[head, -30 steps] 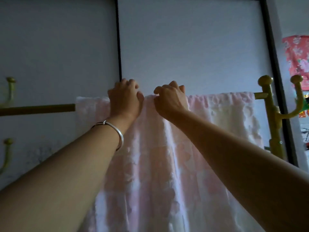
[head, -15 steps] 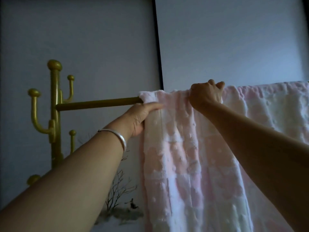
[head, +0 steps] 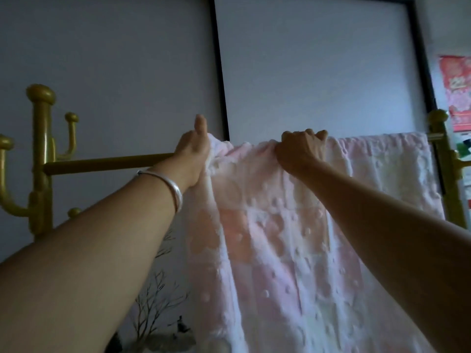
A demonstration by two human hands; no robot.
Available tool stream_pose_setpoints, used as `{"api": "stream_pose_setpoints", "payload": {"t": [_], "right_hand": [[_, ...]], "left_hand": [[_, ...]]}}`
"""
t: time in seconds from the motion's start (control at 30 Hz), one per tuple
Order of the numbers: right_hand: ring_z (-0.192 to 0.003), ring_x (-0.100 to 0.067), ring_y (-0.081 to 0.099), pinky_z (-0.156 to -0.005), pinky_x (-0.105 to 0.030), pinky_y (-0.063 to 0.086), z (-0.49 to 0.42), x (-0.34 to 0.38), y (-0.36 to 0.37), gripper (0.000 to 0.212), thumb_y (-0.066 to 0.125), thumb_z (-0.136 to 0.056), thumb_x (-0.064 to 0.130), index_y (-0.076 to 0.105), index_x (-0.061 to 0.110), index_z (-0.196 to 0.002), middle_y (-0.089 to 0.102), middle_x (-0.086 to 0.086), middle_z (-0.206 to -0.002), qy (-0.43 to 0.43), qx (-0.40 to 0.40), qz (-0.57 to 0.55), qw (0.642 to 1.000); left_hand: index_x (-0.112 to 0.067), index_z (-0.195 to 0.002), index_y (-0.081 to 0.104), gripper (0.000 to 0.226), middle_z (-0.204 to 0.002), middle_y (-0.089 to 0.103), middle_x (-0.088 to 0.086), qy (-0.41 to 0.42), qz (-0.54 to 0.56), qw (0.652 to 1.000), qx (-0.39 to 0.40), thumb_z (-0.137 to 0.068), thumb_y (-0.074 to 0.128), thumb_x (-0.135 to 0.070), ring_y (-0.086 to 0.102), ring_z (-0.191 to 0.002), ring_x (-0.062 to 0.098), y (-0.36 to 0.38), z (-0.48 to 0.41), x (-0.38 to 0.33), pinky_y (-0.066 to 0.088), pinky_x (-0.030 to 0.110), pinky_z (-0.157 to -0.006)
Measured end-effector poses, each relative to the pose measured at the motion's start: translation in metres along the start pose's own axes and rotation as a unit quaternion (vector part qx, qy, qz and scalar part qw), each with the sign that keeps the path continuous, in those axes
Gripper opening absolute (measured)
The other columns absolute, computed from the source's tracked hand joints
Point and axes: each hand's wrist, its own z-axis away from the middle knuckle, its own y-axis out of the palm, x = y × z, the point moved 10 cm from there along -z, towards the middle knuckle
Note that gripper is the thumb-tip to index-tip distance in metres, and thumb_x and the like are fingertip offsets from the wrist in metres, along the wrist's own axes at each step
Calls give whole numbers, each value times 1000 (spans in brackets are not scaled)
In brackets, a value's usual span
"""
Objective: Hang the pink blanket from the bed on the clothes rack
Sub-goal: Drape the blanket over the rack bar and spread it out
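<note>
- Head view: the pink blanket (head: 293,238) hangs draped over the gold bar of the clothes rack (head: 107,163), its folds falling below the frame's lower edge.
- The left hand (head: 193,154) — a silver bracelet (head: 168,187) on its wrist — pinches the blanket's left top edge, thumb raised.
- The right hand (head: 300,151) has its fingers closed on bunched fabric atop the bar.
- A red poster (head: 458,93) hangs at far right.
</note>
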Motion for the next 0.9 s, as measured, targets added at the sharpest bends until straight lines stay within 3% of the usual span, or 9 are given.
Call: {"api": "stream_pose_setpoints", "payload": {"t": [0.1, 0.33, 0.4, 0.53, 0.6, 0.67, 0.73, 0.8, 0.9], "right_hand": [[-112, -29, 53, -100, -39, 27, -1, 0, 0, 34, 35, -91, 27, 64, 14, -102, 67, -14, -112, 3, 10, -12, 1000], [-110, -32, 56, -98, -41, 30, 1, -3, 0, 31, 37, -89, 23, 60, 9, -106, 65, -15, -114, 6, -9, -32, 999], [-105, -34, 58, -97, -42, 31, 2, -9, -3, 28, 37, -90, 17, 54, 6, -107, 62, -17, -112, 23, -20, -70, 997], [-90, -34, 60, -95, -40, 32, -2, -17, -7, 21, 37, -86, 2, 54, 6, -98, 65, -19, -103, 40, -28, -89, 995], [-77, -30, 52, -93, -39, 32, -3, -14, -5, 17, 37, -84, 2, 52, 11, -86, 68, -18, -97, 35, -15, -62, 997], [-71, -27, 45, -91, -38, 32, -3, -9, -3, 16, 37, -83, 2, 48, 12, -79, 68, -16, -91, 25, -6, -40, 999], [-70, -26, 45, -90, -38, 32, -2, -6, -2, 16, 36, -83, 3, 47, 13, -78, 68, -16, -90, 15, -6, -38, 999], [-70, -27, 45, -89, -38, 32, -2, -8, -3, 15, 35, -84, 3, 47, 12, -80, 68, -19, -91, 11, -10, -59, 998], [-79, -34, 50, -84, -36, 33, 0, -23, -9, 23, 34, -87, 3, 56, 4, -94, 66, -24, -100, 31, -14, -111, 993]], "left_hand": [[5, -129, 49, 57, -140, 46, 27, 5, -171, 980, -103, -100, 22, -36, 44, -129, 39, -33, -4, -14, 36, 39, -105], [10, -120, 55, 36, -128, 57, 26, 10, -146, 971, -189, -90, 45, -9, 57, -118, 38, -71, -27, -11, 48, 40, -94], [8, -116, 59, 31, -126, 59, 25, 26, -205, 959, -193, -88, 49, -2, 57, -116, 38, -74, -32, -6, 48, 38, -94], [0, -107, 67, 30, -122, 59, 24, 124, -438, 875, -164, -84, 49, 6, 51, -116, 44, -56, -39, -12, 43, 44, -98], [-6, -107, 68, 29, -121, 61, 19, 124, -478, 855, -158, -85, 50, 1, 46, -120, 42, -48, -37, -19, 39, 45, -99], [-13, -104, 68, 24, -120, 62, 11, 162, -430, 880, -120, -85, 53, -9, 45, -122, 37, -30, -32, -31, 34, 45, -102], [-19, -97, 66, 14, -108, 65, 6, 204, -321, 925, 0, -85, 59, -21, 55, -112, 30, 3, -24, -34, 41, 42, -101], [-19, -95, 65, 14, -96, 63, -1, 222, -298, 924, 91, -84, 64, -28, 60, -101, 24, 30, -12, -30, 45, 41, -99], [-11, -92, 68, 15, -93, 67, 4, 243, -297, 921, 61, -83, 67, -22, 62, -95, 24, 30, -11, -37, 48, 31, -89]]}}
